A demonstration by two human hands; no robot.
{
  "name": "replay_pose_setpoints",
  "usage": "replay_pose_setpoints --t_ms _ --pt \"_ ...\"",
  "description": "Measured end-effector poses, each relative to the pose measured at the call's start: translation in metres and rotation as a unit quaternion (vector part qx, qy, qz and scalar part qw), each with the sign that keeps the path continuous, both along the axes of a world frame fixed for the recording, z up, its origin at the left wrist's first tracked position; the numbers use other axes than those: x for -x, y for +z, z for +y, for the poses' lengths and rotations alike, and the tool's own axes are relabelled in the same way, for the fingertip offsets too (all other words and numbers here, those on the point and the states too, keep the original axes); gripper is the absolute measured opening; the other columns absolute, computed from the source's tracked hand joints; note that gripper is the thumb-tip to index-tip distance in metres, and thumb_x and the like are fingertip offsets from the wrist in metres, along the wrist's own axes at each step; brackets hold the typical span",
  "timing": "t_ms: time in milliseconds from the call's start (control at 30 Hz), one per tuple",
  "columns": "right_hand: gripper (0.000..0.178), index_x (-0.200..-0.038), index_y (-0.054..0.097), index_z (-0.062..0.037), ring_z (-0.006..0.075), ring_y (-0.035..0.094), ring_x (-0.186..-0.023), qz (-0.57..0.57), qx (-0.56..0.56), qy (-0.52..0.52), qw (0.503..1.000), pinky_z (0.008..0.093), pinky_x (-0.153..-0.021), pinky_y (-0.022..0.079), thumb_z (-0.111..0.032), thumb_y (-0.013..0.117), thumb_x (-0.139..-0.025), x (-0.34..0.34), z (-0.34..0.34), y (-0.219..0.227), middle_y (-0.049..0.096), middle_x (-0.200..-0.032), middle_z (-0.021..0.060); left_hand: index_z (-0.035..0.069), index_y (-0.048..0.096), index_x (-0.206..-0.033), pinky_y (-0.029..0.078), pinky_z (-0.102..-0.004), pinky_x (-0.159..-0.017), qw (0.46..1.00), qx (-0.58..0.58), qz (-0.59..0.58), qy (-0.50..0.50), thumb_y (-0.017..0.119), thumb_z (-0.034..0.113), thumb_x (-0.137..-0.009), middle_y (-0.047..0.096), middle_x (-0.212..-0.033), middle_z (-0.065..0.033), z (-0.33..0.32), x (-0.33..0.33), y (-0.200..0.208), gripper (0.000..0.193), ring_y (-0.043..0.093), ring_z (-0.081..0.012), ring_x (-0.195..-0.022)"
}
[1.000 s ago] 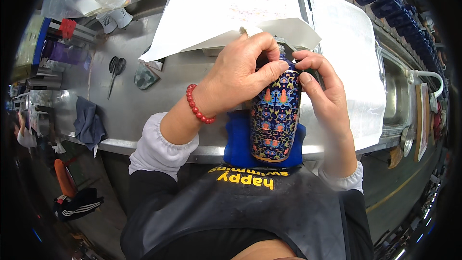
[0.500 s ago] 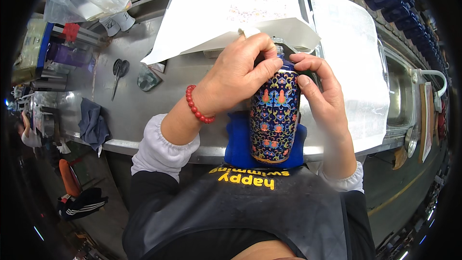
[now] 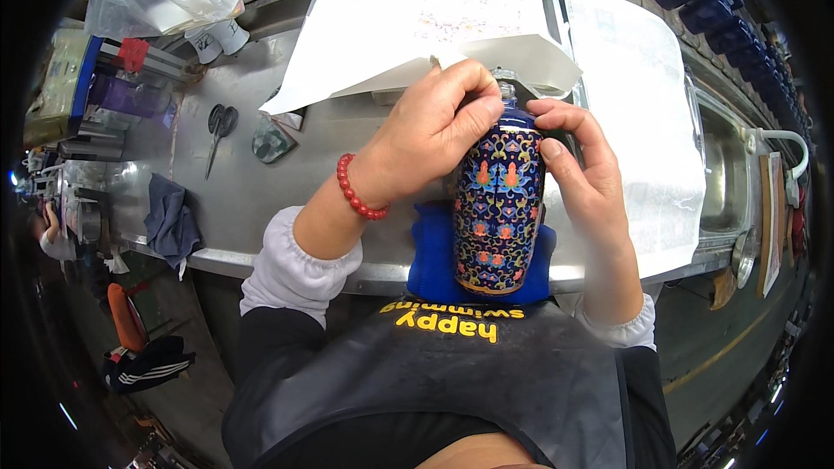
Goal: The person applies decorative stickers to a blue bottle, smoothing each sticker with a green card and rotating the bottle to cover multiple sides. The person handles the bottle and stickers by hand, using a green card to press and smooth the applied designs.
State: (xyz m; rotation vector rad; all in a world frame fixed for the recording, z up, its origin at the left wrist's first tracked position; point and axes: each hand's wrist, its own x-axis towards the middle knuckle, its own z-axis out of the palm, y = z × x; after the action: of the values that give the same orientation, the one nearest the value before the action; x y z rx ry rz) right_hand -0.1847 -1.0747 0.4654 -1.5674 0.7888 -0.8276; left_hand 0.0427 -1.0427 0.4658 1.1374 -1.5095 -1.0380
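A dark blue bottle (image 3: 499, 208) covered in a colourful floral pattern lies tilted against a folded blue cloth (image 3: 432, 252) at the counter's near edge, its neck pointing away from me. My left hand (image 3: 439, 126), with a red bead bracelet at the wrist, is at the left of the bottle's shoulder. Its thumb and forefinger are pinched together there; anything between them is hidden. On the right of the shoulder, my right hand (image 3: 584, 152) rests its thumb and curled fingertips against the bottle, steadying it.
Beyond the bottle, white sheets with printed patterns (image 3: 373, 26) lie over a tray. Black-handled scissors (image 3: 221, 126), a dark green flat piece (image 3: 271, 141) and a grey cloth (image 3: 169, 219) sit to the left. A sink (image 3: 723, 174) is on the right; several dark blue vessels (image 3: 721, 13) line the far right.
My left thumb and forefinger have drawn back slightly from the bottle's shoulder, showing more of its plain blue top. The right hand stays at the bottle's side.
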Motion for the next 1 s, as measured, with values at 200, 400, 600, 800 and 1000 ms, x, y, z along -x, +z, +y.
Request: replay_pose_setpoints --t_ms 200,400,600,800,1000 --pt "0.020 -0.117 0.061 -0.0019 0.0211 0.057 -0.121 -0.009 -0.001 0.001 1.000 0.0343 -0.104 0.045 -0.005 0.059 -0.098 0.001 0.000 -0.005 0.060 -0.131 0.0140 0.000 0.058 -0.098 0.049 -0.0343 -0.073 0.997 0.063 -0.051 -0.004 0.069 0.020 -0.094 0.063 -0.085 -0.0110 -0.002 0.000 0.000 0.023 0.059 -0.0205 -0.079" --pt "0.035 -0.135 0.052 0.0019 0.0188 0.061 -0.118 0.029 0.091 0.003 0.995 0.0310 -0.098 0.052 -0.002 0.054 -0.101 0.012 -0.015 0.014 0.058 -0.141 0.0184 0.001 0.061 -0.098 0.049 -0.0365 -0.072 0.998 0.051 -0.037 0.031 0.063 0.010 -0.091 0.064 -0.085 -0.0133 0.003 0.004 0.008 0.012 0.060 -0.0250 -0.078" --pt "0.033 -0.131 0.051 0.0017 0.0160 0.068 -0.103 -0.020 0.079 0.005 0.997 0.0280 -0.081 0.059 0.000 0.056 -0.099 0.020 -0.039 0.031 0.068 -0.116 0.0155 0.003 0.067 -0.096 0.046 -0.0453 -0.080 0.952 0.196 -0.216 0.097 0.060 0.002 -0.084 0.064 -0.089 -0.0162 0.017 0.017 0.024 0.014 0.057 -0.0357 -0.086" --pt "0.030 -0.129 0.050 -0.0001 0.0160 0.070 -0.096 0.039 0.097 0.036 0.994 0.0265 -0.081 0.059 -0.009 0.060 -0.101 0.021 -0.041 0.036 0.069 -0.108 0.0139 0.003 0.068 -0.100 0.042 -0.0467 -0.091 0.928 0.171 -0.311 0.114 0.065 0.004 -0.082 0.064 -0.099 -0.0155 0.032 0.031 0.035 0.019 0.056 -0.0354 -0.095" --pt "0.027 -0.117 0.060 0.0003 0.0127 0.067 -0.086 0.077 0.223 0.045 0.971 0.0264 -0.075 0.053 -0.010 0.066 -0.092 0.025 -0.058 0.049 0.070 -0.094 0.0100 0.003 0.066 -0.101 0.041 -0.0470 -0.092 0.917 0.190 -0.328 0.125 0.065 0.005 -0.082 0.063 -0.101 -0.0153 0.031 0.036 0.037 0.019 0.056 -0.0355 -0.097"
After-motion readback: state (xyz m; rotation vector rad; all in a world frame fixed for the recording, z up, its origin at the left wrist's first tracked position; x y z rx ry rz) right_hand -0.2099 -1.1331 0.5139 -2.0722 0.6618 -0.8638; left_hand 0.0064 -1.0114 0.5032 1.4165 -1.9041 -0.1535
